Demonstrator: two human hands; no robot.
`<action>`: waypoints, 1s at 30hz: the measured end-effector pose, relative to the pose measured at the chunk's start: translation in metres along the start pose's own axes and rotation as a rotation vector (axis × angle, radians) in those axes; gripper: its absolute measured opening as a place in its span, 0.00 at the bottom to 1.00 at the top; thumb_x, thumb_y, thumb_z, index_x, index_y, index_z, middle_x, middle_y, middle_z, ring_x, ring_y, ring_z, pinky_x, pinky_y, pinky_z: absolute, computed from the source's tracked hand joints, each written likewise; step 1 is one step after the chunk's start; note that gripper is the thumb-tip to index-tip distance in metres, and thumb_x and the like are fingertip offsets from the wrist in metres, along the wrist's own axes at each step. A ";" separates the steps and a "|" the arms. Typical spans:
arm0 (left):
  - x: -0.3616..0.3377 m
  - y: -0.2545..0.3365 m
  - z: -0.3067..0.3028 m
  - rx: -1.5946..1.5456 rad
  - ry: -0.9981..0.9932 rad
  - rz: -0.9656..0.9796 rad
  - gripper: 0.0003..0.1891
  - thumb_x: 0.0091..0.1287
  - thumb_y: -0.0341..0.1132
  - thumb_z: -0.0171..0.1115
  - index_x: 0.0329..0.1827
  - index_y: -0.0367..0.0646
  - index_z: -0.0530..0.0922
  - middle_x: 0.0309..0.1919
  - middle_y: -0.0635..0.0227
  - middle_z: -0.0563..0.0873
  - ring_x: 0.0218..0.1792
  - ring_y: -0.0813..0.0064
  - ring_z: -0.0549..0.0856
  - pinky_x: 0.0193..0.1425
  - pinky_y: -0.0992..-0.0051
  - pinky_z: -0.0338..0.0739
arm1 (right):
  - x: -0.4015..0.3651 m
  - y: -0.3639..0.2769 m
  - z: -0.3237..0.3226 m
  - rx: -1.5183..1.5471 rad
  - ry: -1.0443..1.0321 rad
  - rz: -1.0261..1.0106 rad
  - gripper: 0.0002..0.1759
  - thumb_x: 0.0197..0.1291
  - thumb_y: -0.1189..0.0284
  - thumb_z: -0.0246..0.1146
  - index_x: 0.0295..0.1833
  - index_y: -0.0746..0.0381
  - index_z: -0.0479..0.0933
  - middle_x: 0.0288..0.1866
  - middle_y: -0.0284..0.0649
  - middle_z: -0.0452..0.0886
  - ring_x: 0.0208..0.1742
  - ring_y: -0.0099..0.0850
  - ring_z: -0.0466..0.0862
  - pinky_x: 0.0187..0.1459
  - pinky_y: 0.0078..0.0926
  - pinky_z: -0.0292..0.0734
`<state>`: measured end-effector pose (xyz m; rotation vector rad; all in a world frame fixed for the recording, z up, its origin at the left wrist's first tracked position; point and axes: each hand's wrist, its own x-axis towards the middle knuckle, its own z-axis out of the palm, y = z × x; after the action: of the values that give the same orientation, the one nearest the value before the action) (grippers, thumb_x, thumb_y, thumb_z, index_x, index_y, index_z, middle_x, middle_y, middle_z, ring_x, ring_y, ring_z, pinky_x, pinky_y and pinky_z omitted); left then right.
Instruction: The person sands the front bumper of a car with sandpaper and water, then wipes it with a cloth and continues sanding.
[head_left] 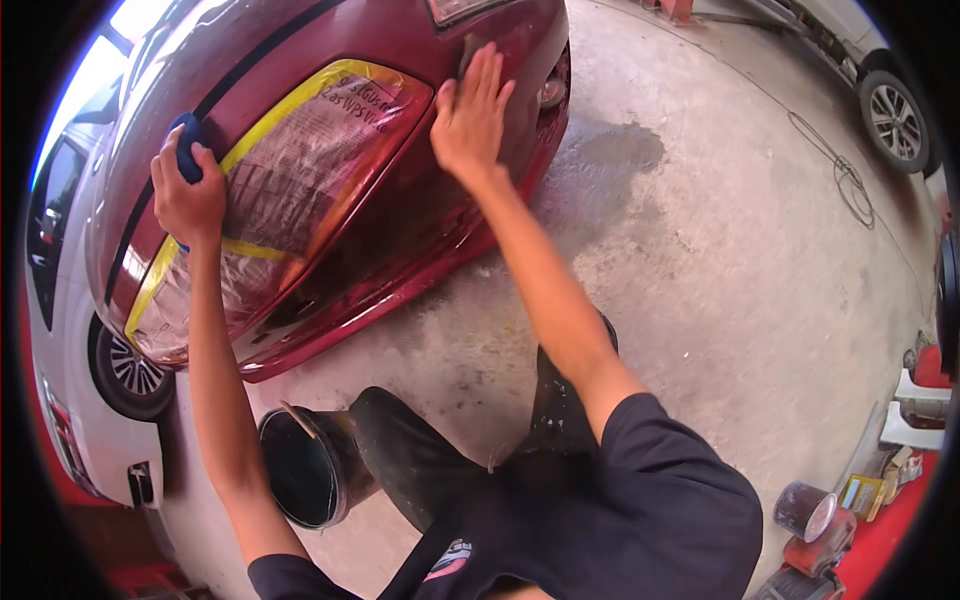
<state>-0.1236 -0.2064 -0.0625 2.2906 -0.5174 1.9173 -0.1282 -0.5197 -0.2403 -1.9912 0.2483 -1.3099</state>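
My left hand [190,190] is closed around a blue sponge-like pad [188,150], next to the yellow tape edge of the covered headlight. My right hand [474,118] lies nearly flat on the dark red car bumper [400,215], its fingers stretched out. A small dark shape shows by those fingertips; I cannot make out whether it is a thing or a mark. Newspaper and clear film cover the headlight [290,170], bordered with yellow tape [262,122]. The bumper surface looks wet and dull in places.
A black bucket [335,470] of dark liquid stands by my left knee, with a stick at its rim. Wet patches mark the concrete floor [700,300]. A white car [75,220] is at the left. At the right are a coiled cable [850,190] and a paint-stained can [804,510].
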 end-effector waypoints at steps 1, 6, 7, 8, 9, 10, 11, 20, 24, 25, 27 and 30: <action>0.002 0.000 0.003 -0.015 0.021 0.018 0.17 0.71 0.43 0.66 0.63 0.60 0.86 0.49 0.66 0.90 0.46 0.52 0.93 0.47 0.56 0.88 | 0.026 0.009 -0.004 -0.032 -0.012 0.022 0.39 0.85 0.58 0.41 0.87 0.75 0.50 0.92 0.58 0.46 0.93 0.53 0.44 0.87 0.63 0.40; 0.000 0.001 0.001 0.029 0.018 -0.008 0.17 0.71 0.43 0.66 0.62 0.60 0.86 0.49 0.67 0.90 0.46 0.53 0.93 0.48 0.56 0.88 | -0.019 -0.042 0.002 0.047 0.012 0.120 0.40 0.85 0.57 0.39 0.86 0.79 0.48 0.93 0.60 0.41 0.93 0.55 0.41 0.88 0.63 0.33; 0.003 0.004 0.002 0.017 0.024 -0.005 0.17 0.71 0.43 0.66 0.62 0.60 0.86 0.49 0.67 0.90 0.45 0.53 0.92 0.48 0.56 0.88 | -0.055 -0.050 0.011 0.063 -0.006 0.069 0.40 0.85 0.57 0.39 0.87 0.78 0.48 0.93 0.61 0.39 0.93 0.56 0.41 0.88 0.63 0.33; 0.002 0.004 0.001 0.005 0.018 -0.001 0.17 0.71 0.43 0.66 0.62 0.60 0.86 0.49 0.67 0.90 0.45 0.53 0.92 0.47 0.56 0.88 | -0.061 -0.042 0.012 0.073 -0.001 0.021 0.40 0.85 0.57 0.40 0.87 0.78 0.48 0.93 0.61 0.41 0.93 0.55 0.41 0.88 0.63 0.34; 0.001 0.002 -0.001 -0.006 0.013 0.009 0.17 0.71 0.43 0.66 0.62 0.60 0.86 0.49 0.67 0.90 0.45 0.53 0.92 0.47 0.55 0.88 | -0.064 -0.036 0.012 0.085 0.007 -0.023 0.40 0.85 0.56 0.40 0.87 0.77 0.49 0.93 0.61 0.42 0.93 0.55 0.41 0.88 0.63 0.35; 0.000 -0.002 0.002 0.020 -0.001 0.005 0.17 0.71 0.43 0.66 0.62 0.61 0.86 0.49 0.67 0.90 0.44 0.53 0.92 0.47 0.55 0.88 | -0.047 -0.026 0.009 0.045 0.015 -0.009 0.40 0.85 0.56 0.40 0.87 0.77 0.49 0.92 0.60 0.43 0.93 0.54 0.42 0.88 0.63 0.35; 0.000 -0.003 0.005 0.002 0.008 0.009 0.17 0.71 0.43 0.66 0.62 0.61 0.86 0.49 0.67 0.90 0.44 0.53 0.92 0.47 0.55 0.88 | -0.013 -0.006 0.002 0.005 0.017 -0.002 0.41 0.85 0.55 0.40 0.87 0.77 0.49 0.92 0.60 0.45 0.93 0.54 0.42 0.88 0.64 0.36; 0.000 -0.005 0.003 -0.001 0.018 0.008 0.17 0.71 0.44 0.67 0.61 0.61 0.87 0.48 0.67 0.91 0.44 0.54 0.93 0.46 0.55 0.88 | -0.058 -0.020 0.003 -0.032 -0.016 -0.045 0.41 0.86 0.55 0.38 0.88 0.75 0.44 0.93 0.59 0.43 0.93 0.56 0.43 0.87 0.65 0.38; 0.000 -0.003 0.008 -0.038 0.055 0.020 0.17 0.70 0.44 0.67 0.62 0.61 0.87 0.48 0.67 0.91 0.44 0.53 0.93 0.46 0.55 0.88 | 0.042 0.027 -0.008 -0.014 -0.021 0.080 0.42 0.84 0.55 0.40 0.87 0.78 0.45 0.93 0.61 0.42 0.93 0.57 0.42 0.87 0.65 0.36; 0.001 -0.003 0.008 -0.027 0.050 0.018 0.17 0.70 0.44 0.67 0.62 0.61 0.87 0.48 0.66 0.91 0.44 0.53 0.93 0.46 0.55 0.88 | 0.044 0.024 -0.008 0.000 -0.010 0.110 0.42 0.84 0.56 0.41 0.87 0.79 0.46 0.92 0.62 0.43 0.93 0.58 0.42 0.87 0.65 0.37; -0.001 -0.003 0.001 0.003 0.026 0.004 0.17 0.70 0.44 0.67 0.62 0.61 0.87 0.48 0.67 0.91 0.45 0.53 0.93 0.46 0.56 0.88 | 0.015 0.007 -0.004 0.019 0.004 0.086 0.40 0.83 0.58 0.42 0.86 0.79 0.49 0.92 0.64 0.44 0.92 0.59 0.42 0.87 0.64 0.38; 0.000 -0.003 0.002 0.000 0.014 -0.009 0.17 0.70 0.43 0.67 0.62 0.61 0.87 0.48 0.67 0.91 0.45 0.53 0.93 0.47 0.56 0.88 | -0.053 -0.021 0.003 -0.004 0.018 -0.049 0.39 0.82 0.60 0.44 0.84 0.81 0.53 0.91 0.66 0.45 0.92 0.61 0.42 0.87 0.64 0.40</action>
<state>-0.1202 -0.2040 -0.0621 2.2743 -0.5043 1.9277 -0.1542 -0.4760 -0.2652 -2.0012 0.2119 -1.3597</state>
